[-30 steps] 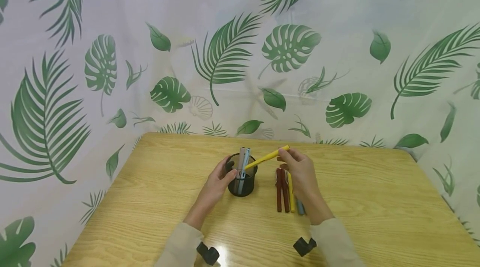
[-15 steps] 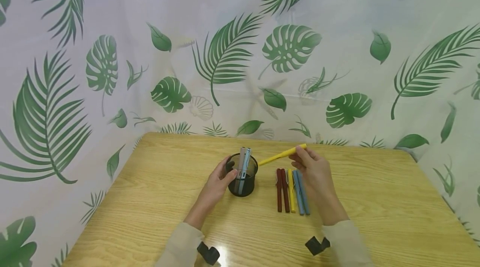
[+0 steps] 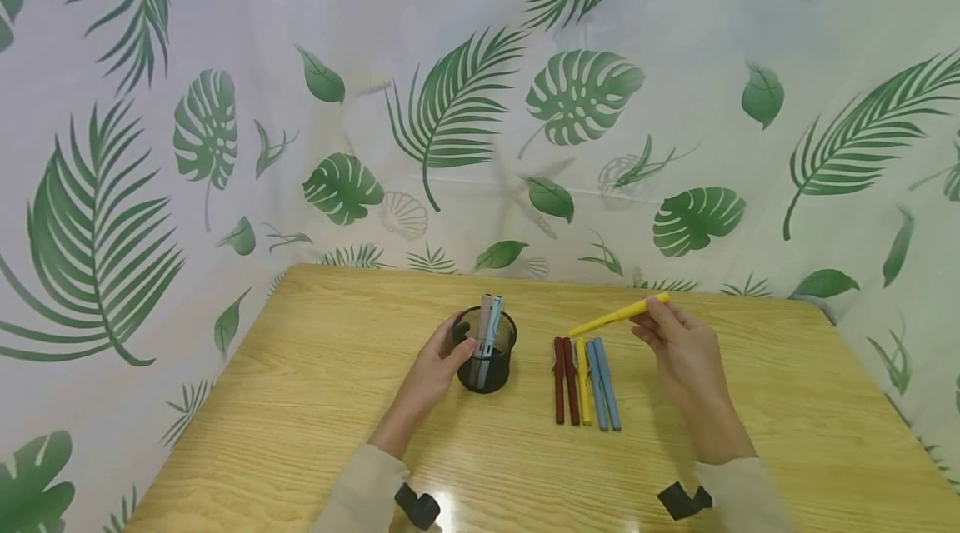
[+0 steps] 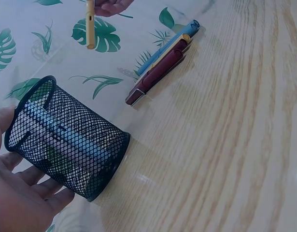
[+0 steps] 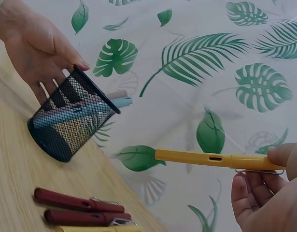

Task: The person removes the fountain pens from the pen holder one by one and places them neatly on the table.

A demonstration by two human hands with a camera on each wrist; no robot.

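Note:
My left hand (image 3: 431, 366) grips a black mesh pen cup (image 3: 497, 373), thumb at its rim and fingers round the side. Inside lean a light blue pen (image 3: 494, 325) and a greyish pen (image 3: 484, 312). Off to the right, my right hand (image 3: 688, 350) pinches a yellow pen (image 5: 196, 157) near its clip end, the other end pointing left toward the cup. Below it on the table lies a row of pens: two dark red pens (image 3: 558, 387), another yellow pen (image 3: 583, 391) and two blue pens (image 3: 609, 391).
The wooden table (image 3: 300, 416) reaches back to a white cloth (image 3: 465, 8) printed with green leaves. A small black device (image 3: 417, 506) is worn at the left wrist and a similar black device (image 3: 682, 501) at the right.
My right hand has moved right with the yellow pen, whose tip was over the cup and is now well away from it, uncovering the blue pens. The left hand and cup stay put.

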